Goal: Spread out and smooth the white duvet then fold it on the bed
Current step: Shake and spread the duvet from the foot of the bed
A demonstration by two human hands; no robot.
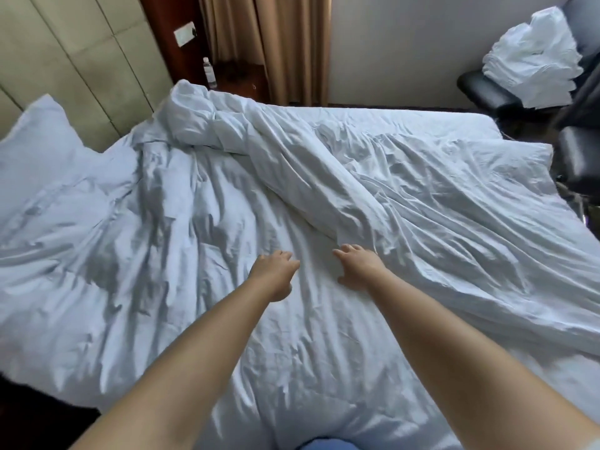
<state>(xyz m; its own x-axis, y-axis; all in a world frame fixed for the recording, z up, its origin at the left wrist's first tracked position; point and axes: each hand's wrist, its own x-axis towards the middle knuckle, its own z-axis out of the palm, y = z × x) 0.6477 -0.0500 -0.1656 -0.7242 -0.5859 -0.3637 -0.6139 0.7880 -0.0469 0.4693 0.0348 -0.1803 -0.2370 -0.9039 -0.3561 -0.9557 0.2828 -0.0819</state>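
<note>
The white duvet [324, 319] lies rumpled over the whole bed, with a thick bunched ridge running from the far left corner down to the middle. My left hand [274, 272] reaches out over the middle of the duvet, its fingers loosely bent and holding nothing. My right hand [357, 266] lies just beside it, fingers spread, at the near end of the ridge. Both forearms stretch forward from the bed's near edge. Whether the palms press the cloth I cannot tell.
A white pillow [48, 147] sits at the left by the padded headboard [65, 53]. A water bottle [209, 71] stands on a dark nightstand by the brown curtain [276, 43]. Black chairs [487, 89] at the right hold a pile of white linen [532, 60].
</note>
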